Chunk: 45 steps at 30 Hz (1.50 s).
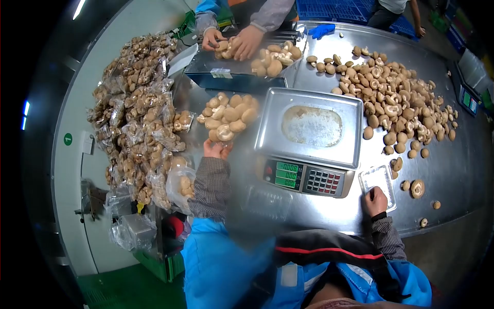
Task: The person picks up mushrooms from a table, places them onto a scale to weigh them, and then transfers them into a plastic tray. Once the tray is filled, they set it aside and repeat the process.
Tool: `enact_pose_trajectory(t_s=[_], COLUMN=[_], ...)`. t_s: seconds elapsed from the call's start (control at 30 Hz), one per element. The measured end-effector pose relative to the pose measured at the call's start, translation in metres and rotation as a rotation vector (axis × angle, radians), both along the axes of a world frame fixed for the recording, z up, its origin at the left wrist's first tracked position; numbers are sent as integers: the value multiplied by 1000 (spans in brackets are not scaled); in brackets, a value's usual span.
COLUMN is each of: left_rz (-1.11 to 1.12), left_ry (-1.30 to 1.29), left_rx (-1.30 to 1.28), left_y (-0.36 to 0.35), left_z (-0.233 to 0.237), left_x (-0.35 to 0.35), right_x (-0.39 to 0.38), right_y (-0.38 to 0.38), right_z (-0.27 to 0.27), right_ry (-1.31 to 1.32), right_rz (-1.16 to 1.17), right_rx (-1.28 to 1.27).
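Note:
My left hand (217, 149) grips the near edge of a tray heaped with brown mushrooms (229, 118), left of the weighing scale. The mushrooms hide most of that tray. On the other side of the scale, my right hand (375, 201) has its fingers closed on the near edge of a clear plastic tray (380, 180) with no mushrooms in it. Between my hands stands the scale (311, 129); its steel pan is bare and its green display is lit, with -0.008 on the top line.
Loose mushrooms (396, 98) are spread over the steel table at right. Bagged mushrooms (141, 113) pile up at left. Across the table, a co-worker's hands (247, 42) handle mushrooms on a machine (206, 69). A blue glove (322, 31) lies behind; another scale (468, 100) stands far right.

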<state>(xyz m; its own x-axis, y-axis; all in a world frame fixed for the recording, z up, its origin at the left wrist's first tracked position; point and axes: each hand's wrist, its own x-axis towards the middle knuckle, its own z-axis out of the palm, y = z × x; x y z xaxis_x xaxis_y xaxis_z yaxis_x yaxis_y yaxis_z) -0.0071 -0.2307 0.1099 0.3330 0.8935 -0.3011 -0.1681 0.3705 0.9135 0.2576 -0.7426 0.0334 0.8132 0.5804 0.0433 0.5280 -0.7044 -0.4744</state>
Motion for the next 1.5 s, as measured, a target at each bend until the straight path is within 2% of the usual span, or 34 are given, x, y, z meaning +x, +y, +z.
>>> enact_pose_trajectory(t_s=[0.2, 0.33, 0.53, 0.6, 0.77, 1.03, 1.13, 1.5], left_rz=[-34, 38, -53, -43, -106, -3, 6, -49], left_ry=[15, -87, -12, -45, 48, -52, -56, -86], left_rx=[-11, -61, 12, 53, 9, -86, -83, -3], left_y=[5, 10, 13, 24, 27, 14, 16, 31], left_z=[-4, -12, -16, -36, -27, -5, -9, -15], left_x=[13, 21, 22, 19, 19, 34, 33, 23], right_x=[0, -1, -4, -6, -5, -6, -6, -5], right_y=[-2, -2, 3, 1, 2, 4, 7, 7], right_z=[-5, -5, 1, 5, 13, 22, 31, 27], right_ry=[42, 37, 57, 47, 110, 183, 253, 207], right_rz=[-55, -63, -79, -83, -104, -131, -131, -130], right_rx=[-24, -5, 4, -1, -41, -50, -81, -110])
